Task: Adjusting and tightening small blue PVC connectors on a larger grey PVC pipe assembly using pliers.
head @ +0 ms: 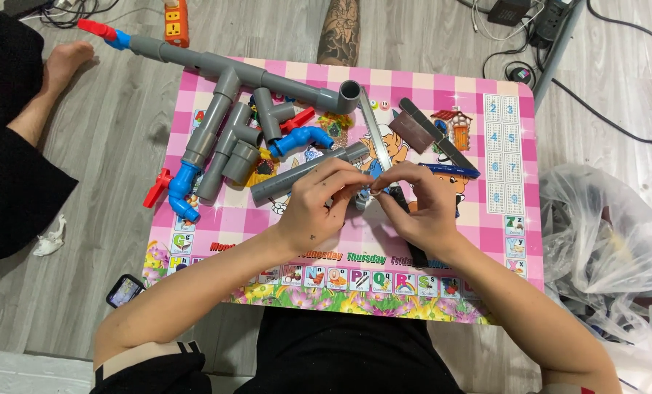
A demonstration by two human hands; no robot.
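My left hand point(319, 198) and my right hand point(421, 208) meet over the middle of a pink checkered children's table point(486, 241). Together their fingertips pinch a small grey-blue fitting point(363, 195); what it is exactly is hidden by the fingers. A loose grey pipe point(282, 181) lies just left of my left hand. A dark-handled tool point(408, 228) runs under my right hand, and a metal ruler-like strip point(373, 128) lies above it.
A long grey pipe assembly point(224, 73) with elbows, blue fittings point(300, 138) and red valve handles point(156, 188) covers the table's left half. A phone point(125, 290) lies on the floor at left. A clear plastic bag point(603, 248) sits right. Another person's leg point(338, 29) and foot point(63, 62) are nearby.
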